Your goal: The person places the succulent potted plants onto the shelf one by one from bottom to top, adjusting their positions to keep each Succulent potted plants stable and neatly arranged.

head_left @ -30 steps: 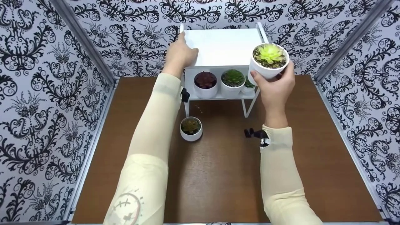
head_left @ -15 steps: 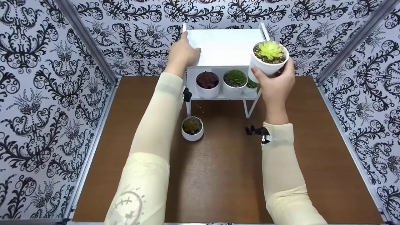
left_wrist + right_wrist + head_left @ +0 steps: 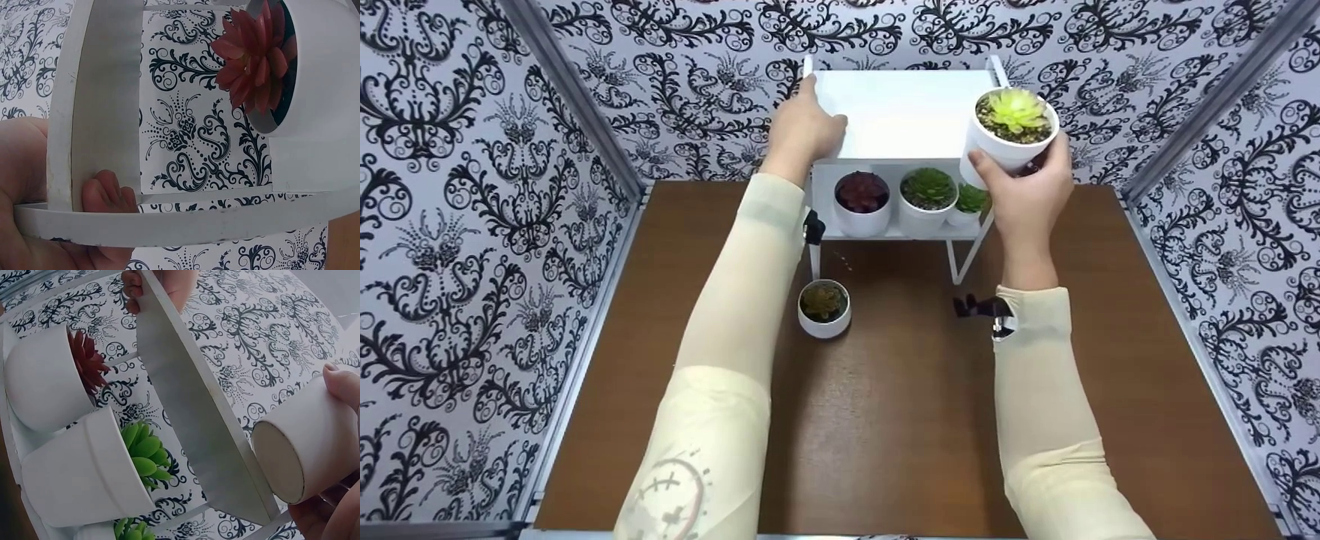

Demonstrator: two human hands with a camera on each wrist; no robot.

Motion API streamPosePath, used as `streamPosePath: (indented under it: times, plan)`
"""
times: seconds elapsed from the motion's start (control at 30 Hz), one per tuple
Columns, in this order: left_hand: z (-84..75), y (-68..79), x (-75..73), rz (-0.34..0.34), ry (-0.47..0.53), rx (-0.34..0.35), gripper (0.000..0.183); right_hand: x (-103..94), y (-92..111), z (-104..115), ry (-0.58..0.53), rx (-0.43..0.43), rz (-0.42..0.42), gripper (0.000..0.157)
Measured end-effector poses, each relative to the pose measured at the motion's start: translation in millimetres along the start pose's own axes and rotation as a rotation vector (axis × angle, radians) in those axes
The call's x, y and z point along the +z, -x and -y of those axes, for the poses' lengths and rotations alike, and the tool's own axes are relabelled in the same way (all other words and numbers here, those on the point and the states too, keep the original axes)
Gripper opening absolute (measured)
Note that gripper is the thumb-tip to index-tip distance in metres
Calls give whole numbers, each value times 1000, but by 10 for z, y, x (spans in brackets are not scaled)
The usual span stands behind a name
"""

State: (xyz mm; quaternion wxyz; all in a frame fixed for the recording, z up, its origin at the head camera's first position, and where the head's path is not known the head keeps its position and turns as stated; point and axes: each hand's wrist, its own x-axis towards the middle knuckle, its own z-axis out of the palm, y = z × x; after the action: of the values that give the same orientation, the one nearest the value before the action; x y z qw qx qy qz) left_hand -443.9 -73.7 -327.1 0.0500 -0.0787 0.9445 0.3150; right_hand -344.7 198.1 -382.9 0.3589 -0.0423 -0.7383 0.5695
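My left hand (image 3: 808,131) grips the left end of the upper board of a white two-tier shelf (image 3: 904,112); in the left wrist view its fingertips (image 3: 107,194) curl under the board. My right hand (image 3: 1030,199) holds a white pot (image 3: 997,154) with a yellow-green succulent (image 3: 1016,110) at the board's right front corner. The pot is slightly tilted. In the right wrist view the bottom of this pot (image 3: 278,461) is close to the board's edge; whether they touch I cannot tell. Below, the lower tier bears a dark red succulent (image 3: 862,192), a green succulent (image 3: 928,187) and a smaller green plant (image 3: 971,199), all in white pots.
A white pot with a brownish succulent (image 3: 823,304) stands on the brown table (image 3: 885,420) by the shelf's left front leg. White upright rods (image 3: 999,71) flank the upper board. Patterned walls (image 3: 457,225) with metal frame posts enclose the table.
The right hand has raised its pot slightly, exposing more of the small green plant below. My left hand keeps its grip on the shelf. The whole head view has shifted a little.
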Motion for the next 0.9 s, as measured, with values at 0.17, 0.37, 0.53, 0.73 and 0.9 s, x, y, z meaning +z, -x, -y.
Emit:
streamPosePath:
  times: [0.17, 0.37, 0.53, 0.73, 0.9]
  plan:
    - [-18, 1, 2, 7, 3, 5, 90, 0, -62, -27, 80, -20, 8, 102]
    - [-8, -5, 2, 5, 4, -6, 91, 32, -50, 15, 127, 13, 7, 104]
    - [-15, -1, -2, 7, 8, 2, 91, 40, -27, 61, 172, 33, -15, 103]
    - [-7, 10, 4, 0, 1, 6, 91, 27, -18, 133, 229, 58, 49, 98]
    - [3, 21, 8, -8, -2, 19, 90, 10, -7, 173, 279, 46, 104, 98]
